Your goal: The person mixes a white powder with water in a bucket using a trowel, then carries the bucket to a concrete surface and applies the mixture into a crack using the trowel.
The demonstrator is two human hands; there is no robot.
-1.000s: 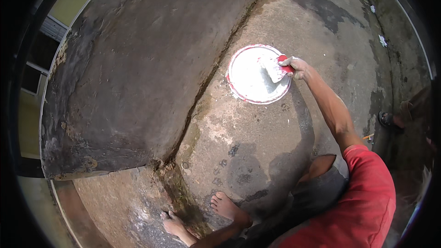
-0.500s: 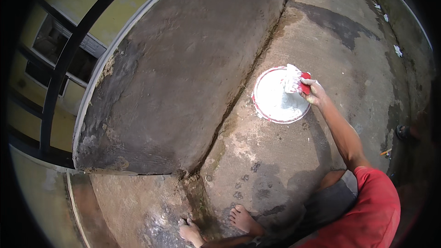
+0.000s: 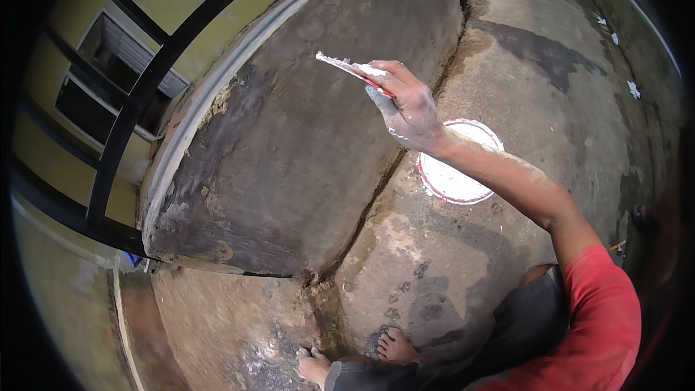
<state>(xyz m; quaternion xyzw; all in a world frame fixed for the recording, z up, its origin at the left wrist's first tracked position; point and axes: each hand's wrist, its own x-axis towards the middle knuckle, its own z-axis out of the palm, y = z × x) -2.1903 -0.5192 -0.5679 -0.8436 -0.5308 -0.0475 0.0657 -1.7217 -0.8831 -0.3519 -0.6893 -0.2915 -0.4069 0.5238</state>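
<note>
My right hand (image 3: 413, 112), smeared with white, grips a flat red putty scraper (image 3: 346, 68) loaded with white paste. The scraper is seen nearly edge-on, its tip pointing up and left in front of the dark plastered wall (image 3: 289, 152). From this view I cannot tell whether it touches the wall. Below my right forearm stands a round bucket (image 3: 463, 201) with a red-marked rim, holding white paste; the forearm hides part of it. My left hand is out of the picture.
My bare feet (image 3: 397, 346) are on the stained concrete ground (image 3: 376, 275), at the wall's near end. Black metal bars (image 3: 119, 127) and a yellow building (image 3: 188, 58) lie beyond the wall. White scraps (image 3: 634, 90) lie along the right-hand edge.
My right hand has lifted the scraper from over the bucket and carried it left and up toward the wall. The view has shifted slightly left.
</note>
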